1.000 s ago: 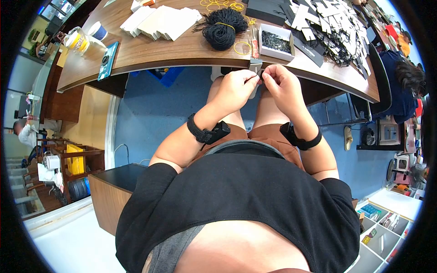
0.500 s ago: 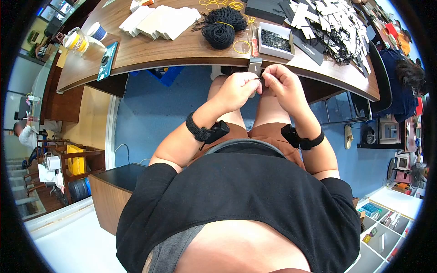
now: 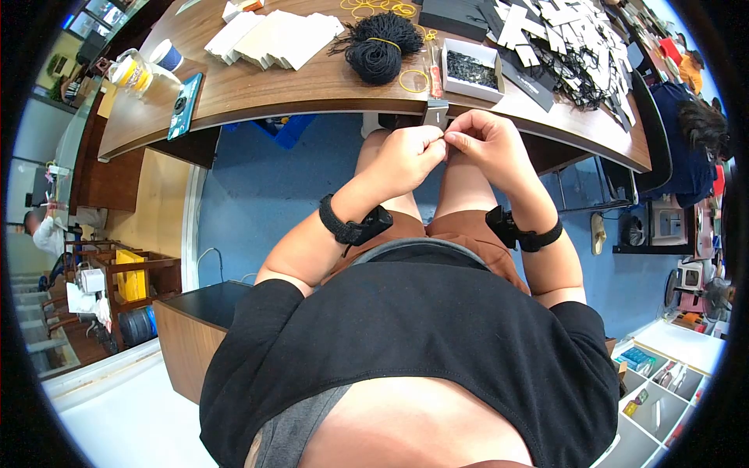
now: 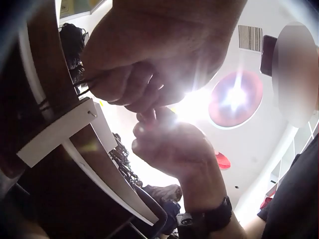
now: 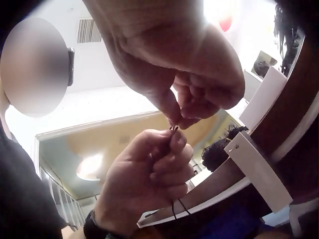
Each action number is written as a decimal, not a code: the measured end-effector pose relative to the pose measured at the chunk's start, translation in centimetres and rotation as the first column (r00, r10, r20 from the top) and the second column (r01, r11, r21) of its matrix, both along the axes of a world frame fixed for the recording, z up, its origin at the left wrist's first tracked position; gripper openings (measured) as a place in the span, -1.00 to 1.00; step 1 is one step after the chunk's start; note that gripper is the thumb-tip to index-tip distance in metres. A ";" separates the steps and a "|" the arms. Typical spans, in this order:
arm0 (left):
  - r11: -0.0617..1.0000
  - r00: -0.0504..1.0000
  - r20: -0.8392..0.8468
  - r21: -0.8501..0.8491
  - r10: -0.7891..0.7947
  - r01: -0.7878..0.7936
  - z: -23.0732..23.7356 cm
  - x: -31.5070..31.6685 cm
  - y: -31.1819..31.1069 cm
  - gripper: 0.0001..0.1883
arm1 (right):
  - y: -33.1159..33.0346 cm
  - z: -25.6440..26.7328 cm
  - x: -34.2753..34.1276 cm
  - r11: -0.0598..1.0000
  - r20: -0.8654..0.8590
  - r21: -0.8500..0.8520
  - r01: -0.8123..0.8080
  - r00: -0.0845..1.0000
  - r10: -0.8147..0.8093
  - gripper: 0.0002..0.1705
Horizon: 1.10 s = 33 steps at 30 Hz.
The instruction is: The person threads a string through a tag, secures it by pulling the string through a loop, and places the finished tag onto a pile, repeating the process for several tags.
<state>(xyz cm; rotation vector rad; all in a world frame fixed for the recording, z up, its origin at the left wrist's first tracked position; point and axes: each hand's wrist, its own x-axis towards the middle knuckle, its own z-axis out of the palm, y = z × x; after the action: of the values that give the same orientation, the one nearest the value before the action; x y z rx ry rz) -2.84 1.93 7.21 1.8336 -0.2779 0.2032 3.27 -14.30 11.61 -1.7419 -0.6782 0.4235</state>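
Observation:
Over the lap, the left hand (image 3: 406,162) and right hand (image 3: 493,150) meet at their fingertips. In the right wrist view, the left hand (image 5: 149,167) pinches a thin black cord (image 5: 174,128) between thumb and forefinger. Its short ends stick up to the right hand's (image 5: 194,74) pinching fingertips. Two cord strands (image 5: 182,208) emerge below the left hand. A pale tag (image 5: 261,174) with a small hole stands beside the hands at the table edge; the head view shows this tag (image 3: 436,114) just beyond the fingertips.
On the table (image 3: 312,92) lie a black cord bundle (image 3: 380,54), white card stacks (image 3: 273,37), a white box (image 3: 473,72) of small black pieces, and a pile of tags (image 3: 558,39). A phone (image 3: 185,106) and a cup (image 3: 166,54) stand left.
The right hand has shifted slightly right and turned, its fingers more bent over the left fingertips. The dark cord seen between the hands half a second ago is now mostly covered in the head view.

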 end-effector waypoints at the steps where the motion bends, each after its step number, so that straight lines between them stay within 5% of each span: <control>1: 1.000 1.000 0.002 0.010 0.005 -0.005 -0.1 0.1 0.0 -0.77 | 0.0 0.1 -0.1 1.000 0.041 -0.028 0.011 0.999 -0.010 -0.93; 4: 0.997 0.988 -0.156 -0.065 0.016 -0.027 0.0 0.2 0.0 -0.78 | 0.1 0.1 -0.3 0.981 0.472 -0.057 0.188 0.870 -0.140 -0.93; 7: 0.993 0.982 -0.179 -0.094 0.056 -0.074 -0.5 0.6 1.1 -0.80 | -0.1 -0.5 0.0 0.982 0.877 -0.033 0.185 0.476 -0.060 -0.86; 10: 0.990 0.985 -0.143 0.111 0.100 -0.084 -0.8 0.7 2.2 -0.77 | -0.5 -1.1 -0.1 0.956 0.902 0.065 0.285 0.393 -0.179 -0.84; 14: 0.990 0.968 -0.252 -0.137 -0.008 -0.028 -0.6 0.4 2.3 -0.73 | -1.3 -1.8 -0.1 0.960 0.897 0.000 0.280 0.425 -0.123 -0.86; 16: 0.961 0.924 -0.365 -0.277 -0.115 0.010 0.6 0.3 2.5 -0.66 | -1.7 -2.7 0.2 0.955 0.719 -0.054 0.292 0.675 -0.166 -0.91; 17: 0.974 0.958 -0.257 -0.214 -0.123 0.068 0.0 0.6 2.7 -0.63 | -1.9 -3.3 0.4 0.954 0.600 -0.077 0.291 0.778 -0.189 -0.93; 19: 0.983 0.984 -0.043 -0.063 -0.173 0.170 -0.8 1.5 2.9 -0.55 | -2.1 -5.1 1.1 0.981 0.061 -0.053 0.187 0.981 -0.184 -0.94; 20: 0.983 0.983 -0.073 0.059 -0.171 0.176 -0.4 1.3 3.1 -0.52 | -2.3 -5.8 1.5 0.989 -0.228 -0.013 0.145 0.963 -0.144 -0.91; 22: 0.933 0.978 -0.130 0.302 -0.162 0.195 4.0 0.4 3.2 -0.46 | -2.6 -6.1 1.7 0.989 -0.539 0.136 0.062 0.842 0.022 -0.89; 24: 0.922 0.938 -0.199 0.212 -0.284 0.324 7.0 -0.2 3.7 -0.40 | -2.6 -6.6 1.6 0.948 -0.771 0.312 0.061 0.599 0.216 -0.90; 26: 0.930 0.940 -0.153 0.164 -0.306 0.329 10.0 -2.2 2.4 -0.40 | -2.0 -6.4 1.1 0.891 -0.761 0.453 -0.034 0.506 0.406 -0.89; 27: 0.907 0.946 -0.044 0.274 -0.322 0.321 10.5 -2.5 2.0 -0.40 | -1.7 -6.2 0.9 0.869 -0.736 0.489 -0.077 0.499 0.458 -0.89; 30: 0.934 0.902 -0.305 0.088 -0.307 0.347 8.9 -1.5 2.0 -0.42 | -1.2 -5.6 0.7 0.837 -0.686 0.532 -0.126 0.515 0.513 -0.89; 31: 0.950 0.916 -0.278 0.028 -0.290 0.309 8.1 -1.1 1.9 -0.45 | -1.3 -5.3 0.6 0.840 -0.679 0.531 -0.115 0.536 0.502 -0.89; 33: 0.944 0.859 -0.431 -0.288 -0.278 0.161 7.9 -1.1 1.9 -0.46 | -1.6 -5.2 0.6 0.843 -0.665 0.526 -0.112 0.564 0.490 -0.89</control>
<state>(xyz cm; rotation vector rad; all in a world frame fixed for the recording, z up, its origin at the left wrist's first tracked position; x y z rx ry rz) -3.92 3.79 15.16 1.5338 -0.1145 -0.3543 3.87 -15.94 6.43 -0.8366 -0.3705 1.1240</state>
